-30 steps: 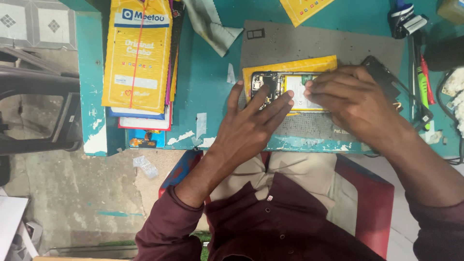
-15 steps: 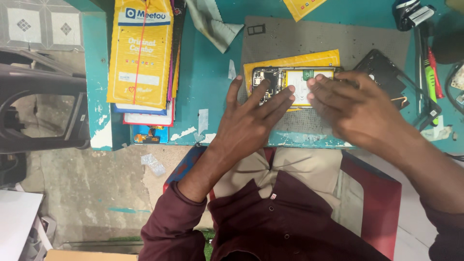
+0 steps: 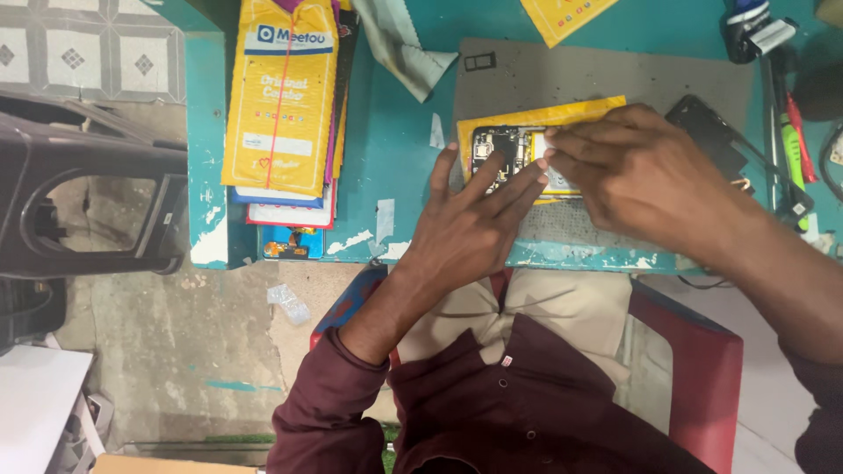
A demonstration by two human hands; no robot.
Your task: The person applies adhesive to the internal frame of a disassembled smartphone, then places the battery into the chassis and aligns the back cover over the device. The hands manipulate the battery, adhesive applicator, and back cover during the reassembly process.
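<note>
At the far left, off the desk (image 3: 395,158), a dark plastic chair (image 3: 88,206) stands on the floor. The desk is teal, with chipped paint along its near edge. Near its left edge lies a stack of flat packets (image 3: 285,114); the top one is yellow, and red and blue ones show under it at the near side. A grey cloth (image 3: 399,39) lies by the far edge, just right of the stack.

A grey work mat (image 3: 606,75) covers the middle of the desk and reaches to the near edge. On the mat lies a yellow envelope (image 3: 562,114), and on the envelope lies an opened phone (image 3: 496,149) with its dark inner parts visible. The left hand (image 3: 465,233) comes from the near edge. Its fingers are spread and laid flat, and the fingertips press on the phone; it does not pinch anything. The right hand (image 3: 641,171) comes from the right and covers the right part of the phone. Its fingers are bent and close together, with the tips on a pale part of the phone, touching the tips of the left hand. I cannot tell if it pinches something small.

Right of this hand, a black phone cover (image 3: 707,127) lies on the mat. Near the right edge of the desk lie a green tool (image 3: 793,145) and a red tool (image 3: 799,132), side by side.
</note>
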